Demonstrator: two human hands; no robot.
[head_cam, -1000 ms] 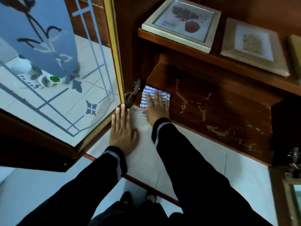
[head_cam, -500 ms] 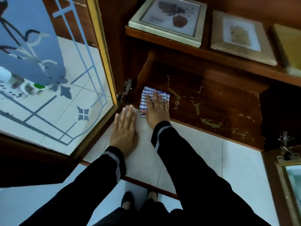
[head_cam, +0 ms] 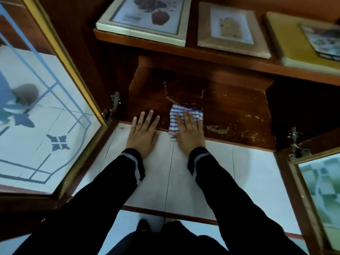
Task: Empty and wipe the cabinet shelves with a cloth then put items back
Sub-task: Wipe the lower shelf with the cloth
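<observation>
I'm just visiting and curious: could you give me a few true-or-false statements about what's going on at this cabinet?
1. The right hand presses a striped cloth flat on the bottom shelf. True.
2. The left hand grips a picture frame. False: it rests flat and empty at the shelf's front edge.
3. The upper shelf holds nothing. False: picture frames lie on the upper shelf.
4. The glass door on the left stands open. True.

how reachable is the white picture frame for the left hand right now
Probably yes: the left hand lies flat and empty at the front edge of the lower shelf, and the white picture frame lies on the upper shelf just above, with nothing between them.
</observation>
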